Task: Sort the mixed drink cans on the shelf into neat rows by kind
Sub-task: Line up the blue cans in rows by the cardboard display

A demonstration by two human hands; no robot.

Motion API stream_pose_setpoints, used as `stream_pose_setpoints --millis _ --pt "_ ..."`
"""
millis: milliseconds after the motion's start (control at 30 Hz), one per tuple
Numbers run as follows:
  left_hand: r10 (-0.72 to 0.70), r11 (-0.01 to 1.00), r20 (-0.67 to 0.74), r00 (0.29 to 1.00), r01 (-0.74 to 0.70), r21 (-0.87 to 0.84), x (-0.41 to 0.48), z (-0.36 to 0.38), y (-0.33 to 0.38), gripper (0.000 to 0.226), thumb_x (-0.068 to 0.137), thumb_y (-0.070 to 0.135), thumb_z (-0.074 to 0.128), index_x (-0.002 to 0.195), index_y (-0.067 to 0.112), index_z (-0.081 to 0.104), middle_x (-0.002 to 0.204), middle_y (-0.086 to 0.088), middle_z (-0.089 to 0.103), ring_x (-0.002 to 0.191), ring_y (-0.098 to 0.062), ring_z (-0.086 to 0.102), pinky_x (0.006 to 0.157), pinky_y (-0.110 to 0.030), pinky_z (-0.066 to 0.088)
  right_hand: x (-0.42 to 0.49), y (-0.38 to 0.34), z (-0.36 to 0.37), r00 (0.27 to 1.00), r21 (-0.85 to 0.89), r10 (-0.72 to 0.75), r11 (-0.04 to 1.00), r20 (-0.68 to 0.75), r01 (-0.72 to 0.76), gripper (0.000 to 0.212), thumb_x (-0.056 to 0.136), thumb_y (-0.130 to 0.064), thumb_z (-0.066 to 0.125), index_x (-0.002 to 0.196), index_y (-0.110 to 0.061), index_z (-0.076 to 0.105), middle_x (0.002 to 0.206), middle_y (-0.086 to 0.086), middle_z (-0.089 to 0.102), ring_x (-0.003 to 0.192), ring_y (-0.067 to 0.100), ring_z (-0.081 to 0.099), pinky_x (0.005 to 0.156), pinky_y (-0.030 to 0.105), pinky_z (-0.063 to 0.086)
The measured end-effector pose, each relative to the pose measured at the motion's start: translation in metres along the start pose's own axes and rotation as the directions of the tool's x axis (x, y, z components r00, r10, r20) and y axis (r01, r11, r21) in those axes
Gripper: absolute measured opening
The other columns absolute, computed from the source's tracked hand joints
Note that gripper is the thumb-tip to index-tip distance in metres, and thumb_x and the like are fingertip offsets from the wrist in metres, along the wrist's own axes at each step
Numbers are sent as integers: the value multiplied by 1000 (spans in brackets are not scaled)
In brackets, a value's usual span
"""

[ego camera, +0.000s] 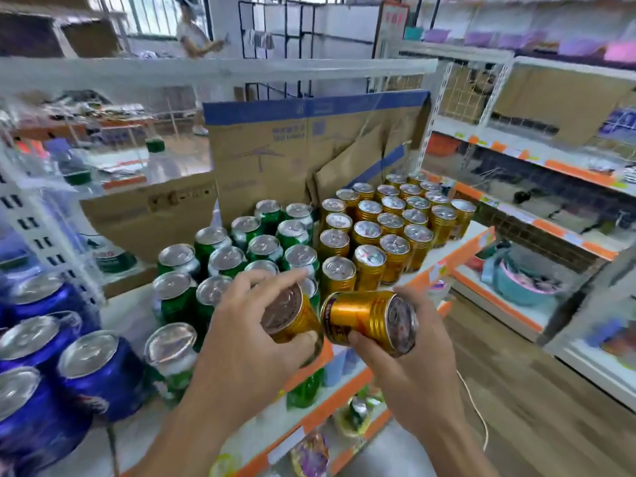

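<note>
**Two gold cans held at the front of the shelf**

The first gold can [292, 318], tilted with one end toward the camera, sits in the left hand [247, 335], its grip curled round the can's body. The second gold can [364, 318] lies on its side in the right hand [409, 370], the grip clamped on it from below. The two cans almost meet above the front edge of the shelf [127, 315]. On the shelf, the gold rows [389, 228] stand upright at right, green cans [241, 256] in the middle, blue cans [51, 356] at left. A cardboard box [275, 160] stands behind them
</note>
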State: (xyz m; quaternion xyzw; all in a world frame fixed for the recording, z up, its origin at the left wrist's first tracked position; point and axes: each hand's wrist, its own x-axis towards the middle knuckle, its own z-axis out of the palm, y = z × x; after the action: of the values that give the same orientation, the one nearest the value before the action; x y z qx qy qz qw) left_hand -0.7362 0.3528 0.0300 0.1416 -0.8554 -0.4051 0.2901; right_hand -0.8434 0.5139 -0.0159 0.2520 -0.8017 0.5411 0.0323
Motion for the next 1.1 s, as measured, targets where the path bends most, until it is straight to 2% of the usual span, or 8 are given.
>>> stream_pose_setpoints --millis 133,233,400,500,700,800,967,1100 --pt "9 998 -51 999 -12 -62 59 26 -2 57 60 35 73 108 59 54 110 27 47 101 20 44 76 5 32 69 16 -9 1000 26 -7 1000 5 7 67 69 -26 86 118 -39 43 113 -9 55 97 5 60 74 10 48" --pt "20 999 -93 995 -24 -40 97 36 -8 57 64 35 77 112 56 54 112 22 49 100 18 47 77 3 32 120 24 -6 1000 79 -18 997 -7 19 65 69 -27 86 118 -39 44 113 -3 59 98 13 64 83 32 55" --pt "-17 1000 -133 991 19 14 153 51 -19 57 62 39 71 112 58 51 113 15 49 105 5 49 84 -3 38 187 33 2 997 73 -74 994 -14 75 64 71 -24 84 119 -35 42 108 -22 51 100 -2 57 82 20 49" --pt "-53 998 -206 977 59 27 175 58 -25 58 62 40 73 115 52 55 111 18 51 103 11 49 81 1 37 224 45 9 994 66 -106 992 7 105 61 71 -23 85 120 -28 48 112 -14 53 107 9 56 91 30 50" --pt "-127 972 -353 927 187 140 199 73 -31 58 62 42 73 117 50 57 111 22 52 107 9 47 82 1 33 302 58 30 974 31 -157 988 160 154 68 71 -29 84 128 -25 46 120 -5 53 110 13 52 89 23 44" --pt "-177 953 -443 879 266 146 204 78 -25 59 61 42 73 118 49 58 111 22 54 106 8 50 80 -5 37 339 56 49 921 18 -219 974 322 226 68 74 -30 83 130 -26 45 121 -6 49 109 8 48 82 14 38" --pt "-217 918 -566 795 364 160 203 82 -15 57 62 39 75 115 49 58 113 24 54 104 17 48 80 1 35 378 56 96 767 -120 -269 905 583 408 64 77 -40 77 130 -29 44 129 4 46 116 29 49 94 43 45" --pt "-232 887 -603 763 420 190 196 84 -10 60 69 22 85 118 43 59 117 17 55 97 30 41 75 10 27 391 56 123 607 -219 -193 815 771 537 69 80 -40 74 138 -28 39 134 8 52 119 31 51 96 44 47"
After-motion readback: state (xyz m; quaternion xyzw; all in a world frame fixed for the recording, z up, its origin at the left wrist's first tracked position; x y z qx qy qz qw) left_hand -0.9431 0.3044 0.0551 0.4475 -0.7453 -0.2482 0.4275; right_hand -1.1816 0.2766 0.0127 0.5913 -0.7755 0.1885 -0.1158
